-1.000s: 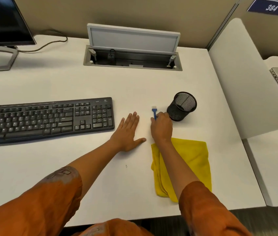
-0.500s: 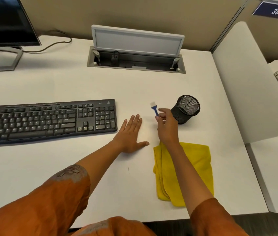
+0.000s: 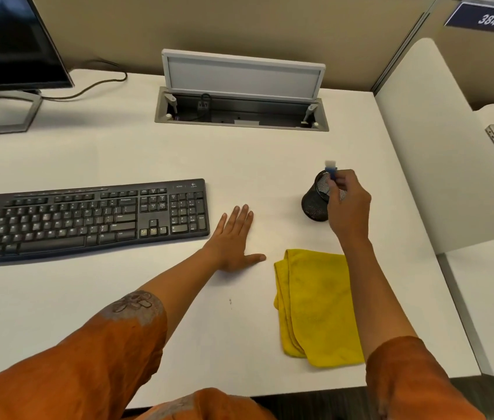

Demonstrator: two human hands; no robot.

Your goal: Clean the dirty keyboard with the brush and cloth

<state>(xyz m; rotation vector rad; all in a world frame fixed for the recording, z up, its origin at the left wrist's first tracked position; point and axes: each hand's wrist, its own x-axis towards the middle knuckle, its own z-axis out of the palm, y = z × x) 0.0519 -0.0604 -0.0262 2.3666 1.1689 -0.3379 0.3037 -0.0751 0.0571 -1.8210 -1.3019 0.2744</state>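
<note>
Head view: right hand (image 3: 349,204) pinches brush (image 3: 331,169) above cup (image 3: 315,204).

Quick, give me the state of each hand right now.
Left hand: open, fingers straight, flat on the white desk.
Right hand: holding the small blue-handled brush, pinched over the black mesh pen cup.

Just one view here, a wide-angle cam on the person's head, looking forward and down over a white desk (image 3: 118,298) from pretty close, with both forearms reaching in from the bottom edge. It faces the beige partition wall (image 3: 239,25) at the back, and the edges bend a bit. No second view, so nothing overlaps.
</note>
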